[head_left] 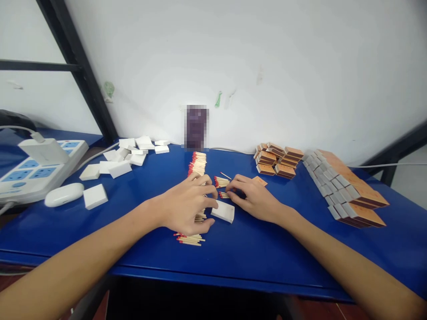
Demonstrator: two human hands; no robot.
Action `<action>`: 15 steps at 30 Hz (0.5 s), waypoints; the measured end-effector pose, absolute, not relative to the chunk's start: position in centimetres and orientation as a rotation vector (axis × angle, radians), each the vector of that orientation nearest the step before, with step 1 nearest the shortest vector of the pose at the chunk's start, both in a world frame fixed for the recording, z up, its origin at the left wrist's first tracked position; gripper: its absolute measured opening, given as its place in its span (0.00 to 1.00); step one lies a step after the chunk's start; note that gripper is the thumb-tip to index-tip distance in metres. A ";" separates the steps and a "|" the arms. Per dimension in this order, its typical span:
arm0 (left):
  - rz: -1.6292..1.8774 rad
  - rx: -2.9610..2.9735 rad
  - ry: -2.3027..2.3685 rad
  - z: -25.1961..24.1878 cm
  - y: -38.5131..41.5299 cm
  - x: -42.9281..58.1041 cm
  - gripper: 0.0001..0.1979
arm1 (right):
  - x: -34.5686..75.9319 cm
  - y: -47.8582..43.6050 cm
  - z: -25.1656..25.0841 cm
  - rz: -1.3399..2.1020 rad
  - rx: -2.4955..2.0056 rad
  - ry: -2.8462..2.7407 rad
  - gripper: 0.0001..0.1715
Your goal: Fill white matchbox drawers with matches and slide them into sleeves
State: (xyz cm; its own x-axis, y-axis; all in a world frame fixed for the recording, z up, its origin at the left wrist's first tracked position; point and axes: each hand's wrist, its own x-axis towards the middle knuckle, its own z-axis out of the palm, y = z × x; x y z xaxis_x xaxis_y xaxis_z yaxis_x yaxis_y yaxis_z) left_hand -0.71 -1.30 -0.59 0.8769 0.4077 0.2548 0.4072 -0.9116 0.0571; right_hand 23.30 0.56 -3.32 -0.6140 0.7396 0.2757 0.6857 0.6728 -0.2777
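Observation:
My left hand (188,204) rests on a pile of red-tipped matches (190,239) on the blue table (267,253), its fingers curled around a white inner matchbox tray (223,211) that it touches at the thumb. My right hand (255,195) lies beside it, fingers bent and pinching a small bunch of matches (223,194). More matches (198,163) lie in a heap just beyond both hands, and another small bunch (221,181) sits between them.
White inner trays (128,155) are scattered at the back left. Orange outer sleeves (276,161) are stacked at the back right, with a long row of finished boxes (347,189) further right. A power strip (36,166) and white earbud case (64,194) lie left.

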 end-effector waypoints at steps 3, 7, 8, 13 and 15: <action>0.439 3.029 0.665 -0.5 -1.3 -0.8 0.13 | 23.4 0.6 -3.3 0.134 -1.165 -2.535 0.11; 0.421 3.024 0.666 -0.5 -1.4 -0.8 0.12 | 23.5 0.6 -3.2 0.095 -1.181 -2.547 0.08; 0.416 3.025 0.664 -0.6 -1.4 -0.8 0.12 | 23.5 0.5 -3.2 0.097 -1.183 -2.553 0.07; 0.420 3.027 0.663 -0.8 -1.3 -0.8 0.12 | 23.5 0.3 -3.0 0.114 -1.190 -2.581 0.06; 0.417 3.027 0.663 -0.8 -1.3 -0.8 0.12 | 23.6 0.4 -3.0 0.125 -1.188 -2.589 0.07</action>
State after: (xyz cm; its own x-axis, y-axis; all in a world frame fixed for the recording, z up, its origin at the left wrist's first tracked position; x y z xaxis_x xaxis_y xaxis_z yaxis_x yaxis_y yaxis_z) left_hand -0.80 -1.34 -0.77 0.8745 0.4125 0.2552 0.4086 -0.9100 0.0708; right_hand 23.57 0.37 -2.99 -0.6183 0.7534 0.2239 0.7284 0.6562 -0.1968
